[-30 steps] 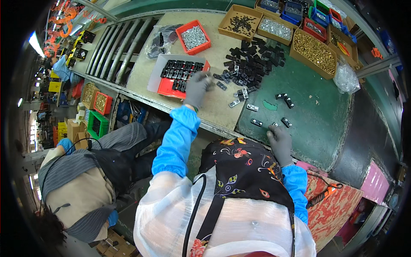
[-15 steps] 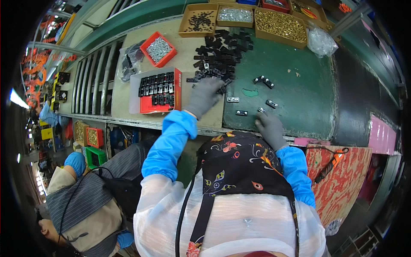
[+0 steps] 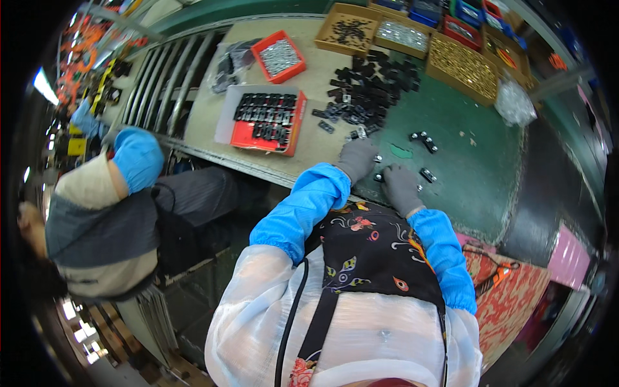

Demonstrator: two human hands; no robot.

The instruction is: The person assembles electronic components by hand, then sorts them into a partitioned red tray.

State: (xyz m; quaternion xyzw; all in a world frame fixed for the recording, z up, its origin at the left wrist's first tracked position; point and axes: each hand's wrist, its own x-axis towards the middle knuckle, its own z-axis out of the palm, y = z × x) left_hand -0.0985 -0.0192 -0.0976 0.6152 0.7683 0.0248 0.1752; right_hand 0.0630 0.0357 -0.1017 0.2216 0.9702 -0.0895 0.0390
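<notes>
My left hand (image 3: pixel 356 158), in a grey glove, is over the edge of the green mat (image 3: pixel 464 174), below a pile of small black parts (image 3: pixel 367 84). Its fingers are bent together; what they hold is hidden. Close beside it on the right is my gloved right hand (image 3: pixel 402 188), its fingers curled in and their grip hard to make out. A small black block with metal inserts (image 3: pixel 379 177) shows at its fingertips. Another such block (image 3: pixel 428 175) lies right of this hand, and a further pair (image 3: pixel 424 142) sits farther off on the mat.
Left of the pile stands a red box (image 3: pixel 296 122) with rows of black blocks. Behind it are a red tray of silver screws (image 3: pixel 278 57) and a plastic bag (image 3: pixel 232 64). Cardboard trays of brass parts (image 3: pixel 464 61) line the back. Another person (image 3: pixel 106 219) sits at left.
My left hand has left the black pile and come right and nearer, beside my right hand. The view has shifted, and the other person has straightened with an arm toward the bench.
</notes>
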